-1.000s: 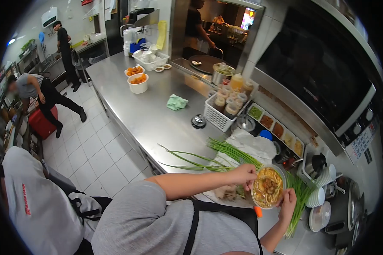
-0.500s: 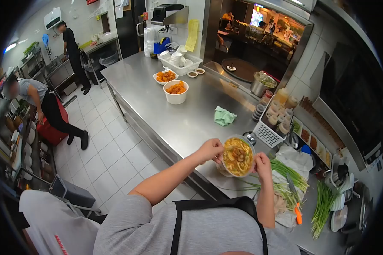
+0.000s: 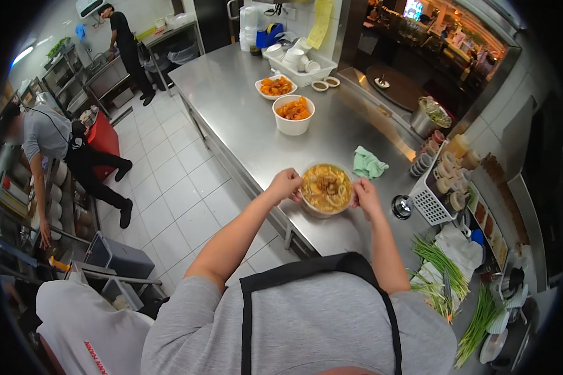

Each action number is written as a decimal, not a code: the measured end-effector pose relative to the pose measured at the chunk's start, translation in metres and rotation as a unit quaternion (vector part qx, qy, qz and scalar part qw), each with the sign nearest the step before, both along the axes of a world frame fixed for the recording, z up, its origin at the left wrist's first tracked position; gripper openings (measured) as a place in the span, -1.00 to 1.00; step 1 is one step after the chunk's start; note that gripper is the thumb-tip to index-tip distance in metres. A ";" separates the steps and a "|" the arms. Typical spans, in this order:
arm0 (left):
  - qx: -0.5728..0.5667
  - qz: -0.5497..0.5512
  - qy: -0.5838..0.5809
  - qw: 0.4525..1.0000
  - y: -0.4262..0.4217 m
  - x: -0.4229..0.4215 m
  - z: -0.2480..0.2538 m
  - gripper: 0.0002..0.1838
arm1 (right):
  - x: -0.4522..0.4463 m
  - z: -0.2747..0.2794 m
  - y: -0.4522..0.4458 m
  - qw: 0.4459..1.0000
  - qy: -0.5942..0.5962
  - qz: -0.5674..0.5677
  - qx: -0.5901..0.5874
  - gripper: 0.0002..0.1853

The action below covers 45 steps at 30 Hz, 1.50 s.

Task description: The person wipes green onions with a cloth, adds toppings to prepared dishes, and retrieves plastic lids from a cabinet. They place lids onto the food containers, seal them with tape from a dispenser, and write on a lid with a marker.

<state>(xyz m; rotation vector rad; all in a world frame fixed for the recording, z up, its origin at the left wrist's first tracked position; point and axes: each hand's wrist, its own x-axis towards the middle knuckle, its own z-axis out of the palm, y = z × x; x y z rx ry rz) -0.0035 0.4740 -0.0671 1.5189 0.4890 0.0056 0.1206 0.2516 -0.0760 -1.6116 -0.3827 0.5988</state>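
Between my two hands is a round, pale bowl of noodle soup (image 3: 327, 189), with brown pieces heaped in the middle of yellowish broth. My left hand (image 3: 285, 185) pinches the rim on the left side. On the opposite side, my right hand (image 3: 365, 196) grips the rim with bent fingers. The bowl is roughly level over the near edge of the steel counter (image 3: 244, 125); whether its base touches the metal I cannot tell. A crumpled green cloth (image 3: 369, 163) lies just beyond my right hand.
Farther along the counter stand a white tub (image 3: 293, 119) and a dish (image 3: 276, 87) of orange food. A call bell (image 3: 402, 207), a white sauce basket (image 3: 433, 206) and green onions (image 3: 443, 265) are at right. One co-worker (image 3: 62, 144) leans over shelves at left; another person (image 3: 128, 53) stands farther back.
Both hands have carried the bowl left along the counter, away from the green onions and call bell. My view has shifted too. The co-worker at left now stretches an arm down.
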 end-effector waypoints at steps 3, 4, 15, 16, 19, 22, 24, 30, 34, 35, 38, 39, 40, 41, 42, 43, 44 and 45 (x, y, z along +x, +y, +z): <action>0.019 0.050 0.004 0.999 0.029 0.006 0.001 -0.85 | 0.018 0.003 0.033 0.999 0.016 0.040 -0.020 -0.86; 0.017 0.054 0.008 0.998 0.039 0.008 0.004 -0.85 | 0.024 0.004 0.045 0.998 0.014 0.059 -0.030 -0.86; 0.062 0.105 0.034 0.992 0.189 0.018 0.010 -0.86 | 0.080 0.005 0.099 0.836 -0.392 -0.136 -0.359 -0.73; 0.063 0.092 0.035 0.993 0.208 0.020 0.009 -0.86 | 0.079 0.007 0.098 0.819 -0.374 -0.165 -0.402 -0.70; 0.056 0.088 0.023 0.994 0.265 0.026 0.008 -0.87 | 0.084 -0.019 0.086 0.750 -0.346 -0.242 -0.509 -0.65; 0.046 0.091 0.028 0.994 0.325 0.034 0.009 -0.87 | 0.091 -0.068 0.071 0.757 -0.366 -0.308 -0.444 -0.64; 0.050 0.081 0.027 0.995 0.365 0.043 0.010 -0.86 | 0.084 -0.066 0.085 0.741 -0.359 -0.339 -0.455 -0.68; 0.010 0.154 -0.005 0.988 0.457 0.080 -0.004 -0.85 | 0.039 -0.034 0.157 0.737 -0.328 -0.303 -0.508 -0.73; -0.038 0.184 -0.053 0.981 0.489 0.109 -0.012 -0.86 | 0.009 -0.043 0.206 0.818 -0.405 -0.214 -0.348 -0.76; -0.046 0.199 -0.056 0.977 0.491 0.114 -0.013 -0.86 | 0.002 -0.044 0.220 0.839 -0.409 -0.210 -0.291 -0.76; -0.061 0.223 -0.079 0.970 0.497 0.135 -0.017 -0.86 | -0.016 -0.023 0.265 0.853 -0.447 -0.194 -0.185 -0.78; -0.071 0.234 -0.095 0.965 0.498 0.138 -0.020 -0.84 | -0.018 -0.019 0.277 0.855 -0.444 -0.196 -0.185 -0.78; -0.069 0.232 -0.094 0.966 0.497 0.141 -0.019 -0.84 | -0.013 -0.013 0.288 0.836 -0.485 -0.190 -0.172 -0.78; -0.066 0.241 -0.101 0.963 0.496 0.144 -0.018 -0.83 | -0.008 -0.010 0.295 0.815 -0.526 -0.183 -0.158 -0.78; -0.063 0.252 -0.107 0.960 0.495 0.145 -0.020 -0.83 | -0.003 -0.011 0.301 0.816 -0.524 -0.184 -0.160 -0.78; -0.066 0.254 -0.108 0.959 0.496 0.146 -0.020 -0.84 | 0.004 -0.013 0.306 0.812 -0.525 -0.181 -0.179 -0.78; -0.065 0.257 -0.107 0.958 0.496 0.146 -0.023 -0.84 | 0.010 -0.016 0.311 0.809 -0.526 -0.176 -0.197 -0.78; -0.058 0.255 -0.105 0.959 0.495 0.144 -0.025 -0.84 | 0.014 -0.020 0.312 0.804 -0.527 -0.172 -0.214 -0.78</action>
